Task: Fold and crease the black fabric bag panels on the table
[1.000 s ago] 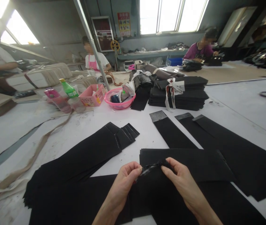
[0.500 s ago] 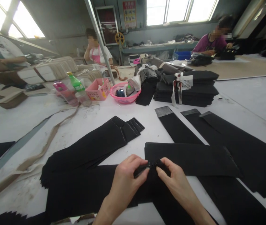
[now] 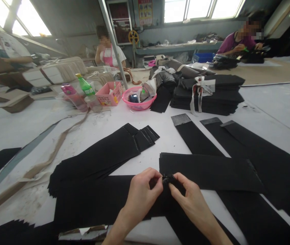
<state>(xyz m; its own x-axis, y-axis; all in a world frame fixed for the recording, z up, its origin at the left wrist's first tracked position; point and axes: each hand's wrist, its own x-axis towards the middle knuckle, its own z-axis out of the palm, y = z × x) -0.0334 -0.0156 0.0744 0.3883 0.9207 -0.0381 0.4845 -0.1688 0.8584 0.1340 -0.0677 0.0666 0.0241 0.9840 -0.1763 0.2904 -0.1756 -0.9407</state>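
My left hand point(image 3: 143, 190) and my right hand point(image 3: 189, 190) meet at the lower middle, pinching the edge of a black fabric piece point(image 3: 167, 179) between thumbs and fingertips. The held edge looks folded or bunched; the rest of the piece blends into the black fabric below. Just behind my hands lies a black strip point(image 3: 206, 172), flat and pointing right. A fanned stack of black pieces point(image 3: 96, 153) with light stitch lines at its end rests to the left. Another black panel point(image 3: 91, 200) spreads under and beside my left wrist.
Black strips point(image 3: 259, 156) lie at the right. Farther back are a pink basin point(image 3: 139, 104), a pink box point(image 3: 110, 93), a green bottle point(image 3: 85, 85) and a tied black stack point(image 3: 207, 95). A tan strap point(image 3: 47, 156) runs along the left. Three people work beyond the table.
My left fingers have drawn closer together at the fabric edge, with the thumb and fingertip nearer each other. The whole view has shifted slightly.
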